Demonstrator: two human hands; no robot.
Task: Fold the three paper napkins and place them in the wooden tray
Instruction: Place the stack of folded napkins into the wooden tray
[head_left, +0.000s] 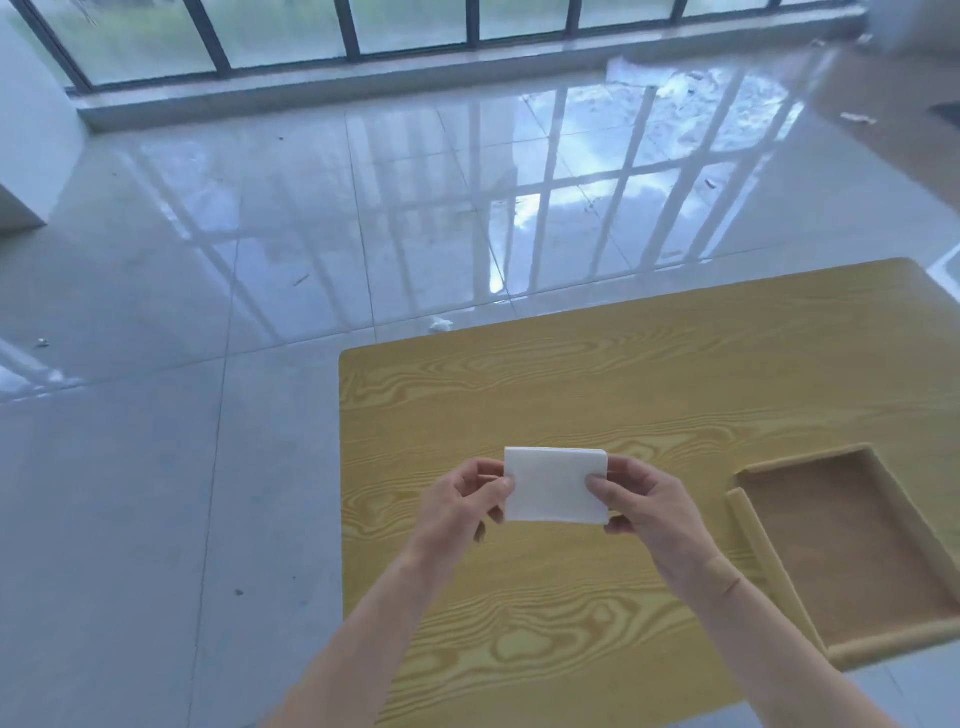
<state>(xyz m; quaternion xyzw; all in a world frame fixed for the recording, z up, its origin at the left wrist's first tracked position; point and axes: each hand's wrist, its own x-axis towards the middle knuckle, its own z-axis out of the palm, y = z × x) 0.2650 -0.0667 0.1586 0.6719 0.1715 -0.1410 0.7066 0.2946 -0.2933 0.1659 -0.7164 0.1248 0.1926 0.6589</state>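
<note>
Napkin (555, 484) paper of this sort is, by my judgement, almost weightless, soft and easily creased or torn, so it wants a light pinch at the side edges rather than a squeeze across the middle. Nearest the camera, both bare forearms reach forward over the wooden table (571, 374). The left hand (460, 504) pinches the white rectangle's left edge, thumb in front and fingers curled behind; the right hand (647, 501) pinches the right edge the same way. The napkin hangs upright, clear of the tabletop, and looks thick enough to be layered, though I cannot count layers. The wooden tray (756, 540) lies to the right, well apart, nothing visible inside. Beyond stretches a glossy tiled floor (311, 218).
</note>
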